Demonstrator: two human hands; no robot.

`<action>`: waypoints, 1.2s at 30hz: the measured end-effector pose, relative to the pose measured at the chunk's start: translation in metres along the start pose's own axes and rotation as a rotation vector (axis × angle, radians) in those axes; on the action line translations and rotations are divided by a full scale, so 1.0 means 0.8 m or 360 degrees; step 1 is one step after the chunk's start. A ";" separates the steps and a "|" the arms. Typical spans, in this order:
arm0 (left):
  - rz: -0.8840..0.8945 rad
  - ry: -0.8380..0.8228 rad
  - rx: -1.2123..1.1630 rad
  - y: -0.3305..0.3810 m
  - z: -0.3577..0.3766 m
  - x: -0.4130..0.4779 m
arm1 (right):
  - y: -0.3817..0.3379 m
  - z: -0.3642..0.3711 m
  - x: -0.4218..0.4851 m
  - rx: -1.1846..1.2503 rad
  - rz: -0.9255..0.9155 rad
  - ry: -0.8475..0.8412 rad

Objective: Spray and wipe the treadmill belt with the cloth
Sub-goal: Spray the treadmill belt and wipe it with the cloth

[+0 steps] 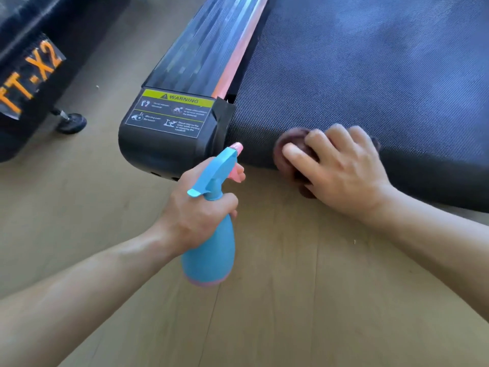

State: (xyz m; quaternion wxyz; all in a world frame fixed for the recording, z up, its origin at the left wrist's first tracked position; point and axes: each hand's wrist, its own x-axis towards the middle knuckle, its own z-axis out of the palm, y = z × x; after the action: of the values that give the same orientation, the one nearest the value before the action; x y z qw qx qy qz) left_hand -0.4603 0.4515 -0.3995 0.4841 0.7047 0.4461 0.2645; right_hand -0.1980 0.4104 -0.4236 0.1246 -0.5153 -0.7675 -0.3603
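The dark woven treadmill belt (370,75) fills the upper right. My right hand (341,168) presses a bunched brownish cloth (287,148) against the belt's rounded rear edge, with the fingers curled over the cloth. Most of the cloth is hidden under the hand. My left hand (195,210) grips the neck of a blue spray bottle (211,250) with a pink nozzle and trigger. The bottle is held above the floor just in front of the treadmill's rear corner, nozzle pointing toward the belt.
The treadmill's black side rail (201,49) with an orange strip ends in a corner cap (164,139) bearing a warning label. Another black machine marked "FT-X2" (29,75) stands at far left on a small foot (71,123). Light wooden floor (291,300) lies below.
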 end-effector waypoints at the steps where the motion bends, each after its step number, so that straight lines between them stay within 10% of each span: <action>1: 0.0004 -0.0009 -0.0007 -0.002 -0.003 -0.002 | 0.003 -0.007 -0.021 -0.0023 -0.0106 -0.0053; 36: -0.0090 0.0008 0.0095 -0.003 -0.063 -0.051 | -0.029 0.009 0.043 0.0017 -0.0266 -0.0032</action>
State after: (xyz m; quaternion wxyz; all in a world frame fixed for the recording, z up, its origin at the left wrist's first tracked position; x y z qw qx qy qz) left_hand -0.5206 0.4385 -0.3798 0.4690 0.7054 0.4747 0.2391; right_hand -0.2320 0.4348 -0.4192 0.0890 -0.4525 -0.8110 -0.3601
